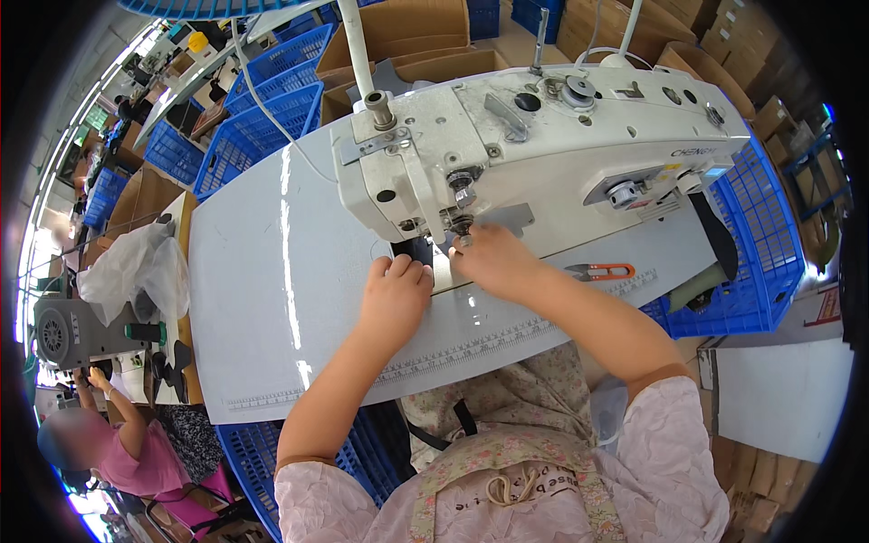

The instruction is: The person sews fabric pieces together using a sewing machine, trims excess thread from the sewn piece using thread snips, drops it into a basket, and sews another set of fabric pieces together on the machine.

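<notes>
A white industrial sewing machine (pixel 588 136) stands across the table in front of me. Beneath its head lies a small dark piece of material (pixel 415 249), mostly covered by the machine and my fingers. My left hand (pixel 398 288) is closed at the near edge of that dark piece, fingers curled against it. Just to the right, my right hand (pixel 493 262) reaches in by the needle area with thumb and fingers drawn together; what they pinch is hidden. Orange-handled thread snips (pixel 602 271) lie on the table, right of my right hand.
The pale tabletop (pixel 240 271) carries a printed ruler (pixel 489 342) along its near edge. Blue plastic crates (pixel 756 240) stand right, behind and below. At left are a second machine (pixel 77 330), a plastic bag (pixel 140 271) and a seated person in pink (pixel 136 457). Cardboard boxes (pixel 398 36) stand behind.
</notes>
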Tool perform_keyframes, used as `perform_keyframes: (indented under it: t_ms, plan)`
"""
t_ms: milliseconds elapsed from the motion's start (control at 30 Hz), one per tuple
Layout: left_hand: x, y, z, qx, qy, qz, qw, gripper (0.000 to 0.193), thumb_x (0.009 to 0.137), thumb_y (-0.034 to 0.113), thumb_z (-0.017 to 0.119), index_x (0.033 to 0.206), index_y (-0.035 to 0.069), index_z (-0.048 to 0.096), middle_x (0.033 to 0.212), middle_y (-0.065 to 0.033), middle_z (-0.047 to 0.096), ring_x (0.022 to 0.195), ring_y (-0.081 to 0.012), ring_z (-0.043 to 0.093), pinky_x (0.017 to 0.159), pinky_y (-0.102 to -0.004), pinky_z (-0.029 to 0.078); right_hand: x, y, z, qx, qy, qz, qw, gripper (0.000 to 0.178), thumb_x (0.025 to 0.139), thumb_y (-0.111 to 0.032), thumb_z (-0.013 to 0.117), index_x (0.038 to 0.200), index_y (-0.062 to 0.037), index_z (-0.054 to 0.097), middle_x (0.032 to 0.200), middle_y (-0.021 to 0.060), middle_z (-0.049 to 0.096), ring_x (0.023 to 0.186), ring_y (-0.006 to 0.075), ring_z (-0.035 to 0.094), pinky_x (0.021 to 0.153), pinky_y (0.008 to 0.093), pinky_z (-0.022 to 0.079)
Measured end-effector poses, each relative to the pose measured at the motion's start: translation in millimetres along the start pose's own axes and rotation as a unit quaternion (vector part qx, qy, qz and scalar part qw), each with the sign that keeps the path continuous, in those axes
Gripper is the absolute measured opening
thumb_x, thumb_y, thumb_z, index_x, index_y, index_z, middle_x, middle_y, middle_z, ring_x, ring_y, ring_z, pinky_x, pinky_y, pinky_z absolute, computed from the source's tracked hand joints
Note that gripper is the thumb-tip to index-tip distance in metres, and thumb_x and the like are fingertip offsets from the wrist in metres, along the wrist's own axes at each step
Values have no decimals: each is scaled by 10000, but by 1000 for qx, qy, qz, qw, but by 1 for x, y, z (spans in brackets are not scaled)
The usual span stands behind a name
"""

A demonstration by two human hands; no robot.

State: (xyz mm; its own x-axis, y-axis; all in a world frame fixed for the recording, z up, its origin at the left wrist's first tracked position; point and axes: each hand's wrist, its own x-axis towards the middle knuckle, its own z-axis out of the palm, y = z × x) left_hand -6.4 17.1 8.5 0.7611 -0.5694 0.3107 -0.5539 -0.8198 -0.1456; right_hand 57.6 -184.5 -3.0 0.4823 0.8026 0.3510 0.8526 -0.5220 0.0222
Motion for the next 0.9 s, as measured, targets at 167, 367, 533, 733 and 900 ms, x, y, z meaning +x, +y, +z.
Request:
perform_keyframes:
  t_ms: [167,367,533,733,900]
  plan:
    - [7,3,5,4,12,5,1000,143,710,121,618,832,53,649,793,-9,573,876,-180,535,753,-329,402,1,-5,3,-5,-21,11,1000,34,699,-79,635,703,-55,660,722,38,635,941,235,594,674,351,508]
    - [14,5,10,24,11,-5,1000,94,717,120,613,790,67,638,797,-12,579,881,-186,534,749,-326,400,7,-17,13,-21,-36,42,998,103,757,-102,593,829,-70,659,870,53,623,874,187,631,712,348,493]
    - [18,4,11,37,-9,-14,999,111,728,118,611,813,60,650,816,-19,585,898,-193,534,757,-330,408,11,-19,9,-16,-14,34,999,97,766,-88,602,812,-22,658,885,86,648,932,259,608,714,362,508]
    - [12,5,17,-21,14,-58,998,173,723,90,594,882,53,651,872,-34,591,934,-219,547,795,-349,431,8,-22,6,50,19,99,994,89,770,-100,602,812,-40,653,855,88,642,921,249,605,733,376,518]
    - [11,2,17,-73,37,-46,996,173,703,69,595,869,50,640,946,-50,629,949,-240,585,813,-364,470,3,-17,13,56,23,77,995,83,765,-110,599,783,-64,665,807,54,637,928,241,585,759,373,506]
